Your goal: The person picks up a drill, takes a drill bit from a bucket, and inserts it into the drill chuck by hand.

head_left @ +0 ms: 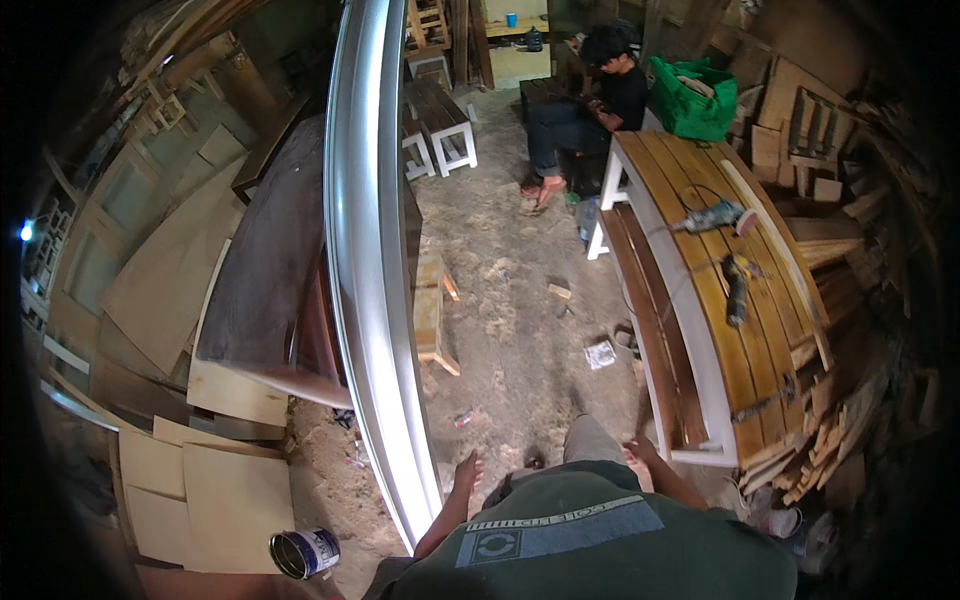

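sawdust covers the workshop floor (520, 330) beneath the person, who looks straight down over a dark green shirt. the left hand (467, 470) hangs with its grip loose and fingers pointing down, holding nothing, just beside the lower end of a long white curved moulding (370, 260) that runs from the top of the view down to the near floor. whether the fingers actually touch the moulding cannot be told. the right hand (640, 455) also has an open, empty grip and sits near the near end of a wooden bench (700, 330) with white legs and amber slats.

on the bench's slatted top, toward its far half, lies a power grinder (715, 217) with a cord, and a darker power tool (738, 290) lies just nearer, close to the middle. a dark brown tabletop (265, 270) leans behind the moulding on its left side. pale plywood sheets (215, 490) lie at the lower left, with an open paint tin (303, 553) at their near edge. a small wooden stool (430, 315) stands just right of the moulding. stacked timber offcuts (830, 420) crowd the right of the bench. at the far end another person (590, 100) in dark clothes sits beside a green bag (692, 100), with a white-legged small bench (440, 120) well apart to their left.
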The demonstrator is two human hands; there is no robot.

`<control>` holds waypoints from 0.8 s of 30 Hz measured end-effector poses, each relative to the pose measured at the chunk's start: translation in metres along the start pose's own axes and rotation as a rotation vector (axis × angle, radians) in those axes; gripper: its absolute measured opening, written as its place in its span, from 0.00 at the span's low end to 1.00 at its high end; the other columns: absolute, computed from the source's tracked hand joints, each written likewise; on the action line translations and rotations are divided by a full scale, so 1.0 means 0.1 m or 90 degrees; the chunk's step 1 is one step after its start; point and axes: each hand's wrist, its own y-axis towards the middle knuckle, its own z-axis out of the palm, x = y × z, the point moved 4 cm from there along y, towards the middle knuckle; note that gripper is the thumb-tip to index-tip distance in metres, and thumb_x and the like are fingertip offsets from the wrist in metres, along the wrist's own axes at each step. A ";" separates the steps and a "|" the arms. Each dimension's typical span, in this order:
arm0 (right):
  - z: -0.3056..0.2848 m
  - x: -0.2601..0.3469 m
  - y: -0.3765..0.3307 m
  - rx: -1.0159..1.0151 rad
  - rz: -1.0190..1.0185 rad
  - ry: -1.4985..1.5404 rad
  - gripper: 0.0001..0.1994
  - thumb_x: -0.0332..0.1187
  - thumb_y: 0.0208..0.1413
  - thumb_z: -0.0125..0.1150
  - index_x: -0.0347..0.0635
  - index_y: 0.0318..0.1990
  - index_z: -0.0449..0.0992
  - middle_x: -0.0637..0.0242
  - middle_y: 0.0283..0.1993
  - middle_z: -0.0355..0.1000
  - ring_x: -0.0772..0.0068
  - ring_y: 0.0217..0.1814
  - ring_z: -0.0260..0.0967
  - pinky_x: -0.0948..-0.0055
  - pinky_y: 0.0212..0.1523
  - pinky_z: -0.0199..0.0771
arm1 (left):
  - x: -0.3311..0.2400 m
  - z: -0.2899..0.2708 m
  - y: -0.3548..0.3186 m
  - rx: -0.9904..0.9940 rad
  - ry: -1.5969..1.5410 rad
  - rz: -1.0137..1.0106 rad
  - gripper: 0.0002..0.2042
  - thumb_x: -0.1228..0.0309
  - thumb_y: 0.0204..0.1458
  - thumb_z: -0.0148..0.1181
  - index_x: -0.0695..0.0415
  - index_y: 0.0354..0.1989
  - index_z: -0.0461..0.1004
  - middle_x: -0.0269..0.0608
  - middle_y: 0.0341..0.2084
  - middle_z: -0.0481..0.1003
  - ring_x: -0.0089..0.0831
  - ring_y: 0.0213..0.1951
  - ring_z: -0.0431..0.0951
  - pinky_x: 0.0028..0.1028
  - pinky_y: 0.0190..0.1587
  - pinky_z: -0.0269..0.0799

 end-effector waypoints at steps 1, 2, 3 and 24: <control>-0.02 0.17 0.06 -0.097 -0.009 -0.015 0.08 0.34 0.62 0.54 0.44 0.31 0.73 0.70 0.20 0.61 0.77 0.16 0.53 0.75 0.14 0.49 | -0.54 0.13 0.12 0.012 0.015 0.037 0.30 0.41 0.56 0.53 0.60 0.47 0.75 0.43 0.35 0.79 0.32 0.30 0.77 0.33 0.36 0.73; -0.10 0.29 0.13 -0.139 0.072 -0.009 0.08 0.34 0.62 0.54 0.42 0.31 0.73 0.70 0.20 0.60 0.77 0.16 0.53 0.74 0.14 0.50 | -0.94 0.31 0.27 0.025 0.029 0.075 0.30 0.41 0.56 0.53 0.59 0.47 0.75 0.43 0.35 0.79 0.32 0.31 0.77 0.33 0.38 0.73; -0.24 0.48 0.21 -0.122 0.118 0.000 0.07 0.33 0.61 0.55 0.41 0.33 0.74 0.68 0.21 0.63 0.76 0.17 0.55 0.74 0.15 0.51 | -1.15 0.53 0.46 0.049 0.019 0.066 0.30 0.41 0.55 0.53 0.58 0.47 0.75 0.43 0.35 0.79 0.32 0.31 0.77 0.34 0.40 0.73; 0.37 7.64 5.04 0.083 -0.119 -0.203 0.19 0.48 0.55 0.61 0.40 0.42 0.78 0.62 0.35 0.76 0.68 0.35 0.72 0.65 0.33 0.73 | -7.26 2.00 4.70 -0.019 0.300 0.169 0.36 0.39 0.54 0.54 0.65 0.52 0.72 0.55 0.50 0.75 0.39 0.39 0.80 0.36 0.46 0.75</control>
